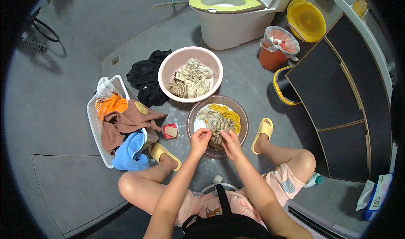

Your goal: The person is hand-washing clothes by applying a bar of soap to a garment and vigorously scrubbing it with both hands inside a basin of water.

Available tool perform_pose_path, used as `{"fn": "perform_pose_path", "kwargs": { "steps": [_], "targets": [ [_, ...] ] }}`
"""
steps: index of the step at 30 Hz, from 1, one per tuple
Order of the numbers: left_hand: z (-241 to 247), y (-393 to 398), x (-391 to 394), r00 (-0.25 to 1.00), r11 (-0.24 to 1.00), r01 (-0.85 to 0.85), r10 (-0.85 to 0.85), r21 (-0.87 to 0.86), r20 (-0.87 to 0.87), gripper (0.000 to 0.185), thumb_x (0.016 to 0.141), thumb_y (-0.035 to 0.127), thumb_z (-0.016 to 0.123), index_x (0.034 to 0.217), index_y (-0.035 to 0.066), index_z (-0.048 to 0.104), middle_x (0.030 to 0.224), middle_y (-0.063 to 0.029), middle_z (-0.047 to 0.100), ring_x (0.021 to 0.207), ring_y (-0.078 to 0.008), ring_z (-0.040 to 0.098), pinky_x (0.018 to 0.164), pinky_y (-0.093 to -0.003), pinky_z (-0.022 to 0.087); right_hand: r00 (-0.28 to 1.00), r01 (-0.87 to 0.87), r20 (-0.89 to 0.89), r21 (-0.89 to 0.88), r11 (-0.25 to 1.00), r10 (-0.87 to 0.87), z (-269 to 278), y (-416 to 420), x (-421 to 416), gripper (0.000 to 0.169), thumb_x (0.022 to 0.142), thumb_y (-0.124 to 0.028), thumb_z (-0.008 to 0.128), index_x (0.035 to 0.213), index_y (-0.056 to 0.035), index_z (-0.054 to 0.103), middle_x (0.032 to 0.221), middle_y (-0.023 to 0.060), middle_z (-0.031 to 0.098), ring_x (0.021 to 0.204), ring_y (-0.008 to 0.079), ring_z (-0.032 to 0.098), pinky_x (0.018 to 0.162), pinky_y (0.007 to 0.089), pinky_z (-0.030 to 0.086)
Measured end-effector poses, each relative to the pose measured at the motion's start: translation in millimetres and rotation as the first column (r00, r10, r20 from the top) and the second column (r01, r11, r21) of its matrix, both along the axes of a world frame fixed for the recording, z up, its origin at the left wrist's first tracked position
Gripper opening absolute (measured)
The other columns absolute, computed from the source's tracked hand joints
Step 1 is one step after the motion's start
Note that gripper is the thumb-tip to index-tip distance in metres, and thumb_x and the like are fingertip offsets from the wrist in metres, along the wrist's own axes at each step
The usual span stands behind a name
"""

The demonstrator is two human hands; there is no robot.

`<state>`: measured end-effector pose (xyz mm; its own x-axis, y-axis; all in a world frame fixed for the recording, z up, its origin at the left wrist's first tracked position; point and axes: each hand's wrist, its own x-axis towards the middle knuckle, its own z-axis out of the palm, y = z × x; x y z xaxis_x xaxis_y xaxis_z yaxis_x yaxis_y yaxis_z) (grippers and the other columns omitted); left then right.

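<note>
Both hands grip a wet striped cloth (pixel 217 137), brown and beige, above the near side of a brownish basin (pixel 246 119). My left hand (pixel 200 139) pinches its left side, and my right hand (pixel 232 143) has hold of its right side. Inside that basin lie a yellow cloth (pixel 230 115) and some pale fabric. A larger pink basin (pixel 164 69) stands just beyond, holding crumpled cream and striped clothes (pixel 193 77). Left of my left hand, a bar of soap (pixel 171 131) rests in a red soap dish (pixel 165 136) on the wet floor.
A white laundry basket (pixel 94 130) at left holds brown, orange and blue (pixel 131 153) fabrics. Black clothing (pixel 148 73) lies on the floor beside the pink basin. The toilet (pixel 227 30), a lined red bin (pixel 272 59) and a yellow-rimmed bucket (pixel 278 95) stand farther off, near a dark cabinet (pixel 329 81).
</note>
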<state>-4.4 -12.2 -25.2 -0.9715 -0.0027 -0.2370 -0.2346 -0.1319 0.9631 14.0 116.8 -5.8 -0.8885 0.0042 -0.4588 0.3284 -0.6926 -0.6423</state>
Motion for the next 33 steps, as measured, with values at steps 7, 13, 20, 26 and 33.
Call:
{"fn": "perform_pose_path", "kwargs": {
  "steps": [7,13,20,26,33],
  "targets": [
    [13,-1,-8,0.958,0.964,-0.265,0.266,-0.030,0.110,0.009,0.080,0.008,0.048,0.083,-0.001,0.046,0.073,-0.0055,0.050,0.070,-0.0105,0.050,0.061,-0.0217,0.041,0.992,-0.109,0.047,0.755,0.646,0.113,-29,17,-2,0.017,0.076,-0.009,0.061,0.076,-0.0039,0.044,0.081,0.0009,0.056,0.079,0.0069,0.053,0.068,0.0209,0.042],
    [-22,-22,-12,0.962,0.970,-0.215,0.230,-0.114,0.145,0.011,0.085,0.016,0.043,0.087,0.006,0.047,0.070,-0.0007,0.048,0.058,-0.0065,0.044,0.050,-0.0208,0.038,0.992,-0.124,0.063,0.295,0.948,0.110,-19,21,-5,0.032,0.074,-0.001,0.056,0.104,-0.0027,0.045,0.095,0.0067,0.057,0.085,0.0136,0.055,0.074,0.0260,0.045],
    [18,-13,-12,0.929,0.833,-0.224,0.027,0.505,0.368,0.014,0.087,0.017,0.044,0.097,0.008,0.046,0.076,-0.0002,0.053,0.060,-0.0098,0.051,0.051,-0.0211,0.043,0.997,-0.081,-0.010,-0.166,0.983,0.080,-7,28,-3,0.029,0.078,-0.006,0.051,0.106,0.0002,0.047,0.103,0.0081,0.054,0.094,0.0166,0.052,0.083,0.0279,0.041],
    [12,-12,-13,0.947,0.849,-0.187,0.023,0.494,0.319,0.016,0.085,0.011,0.049,0.100,0.007,0.045,0.084,-0.0041,0.056,0.072,-0.0139,0.056,0.063,-0.0244,0.046,0.996,-0.082,0.003,-0.232,0.969,0.086,0,22,-3,0.022,0.082,-0.009,0.048,0.102,-0.0003,0.050,0.098,0.0065,0.057,0.090,0.0166,0.054,0.080,0.0270,0.042],
    [9,-13,-7,0.970,0.952,-0.010,-0.065,0.305,0.236,0.029,0.078,0.004,0.056,0.106,0.006,0.047,0.085,-0.0047,0.059,0.070,-0.0098,0.056,0.054,-0.0187,0.044,0.988,-0.089,-0.027,0.717,0.692,0.155,-19,23,-3,0.024,0.086,-0.020,0.047,0.091,0.0006,0.059,0.085,0.0032,0.059,0.079,0.0100,0.053,0.072,0.0219,0.041]
  ]
}}
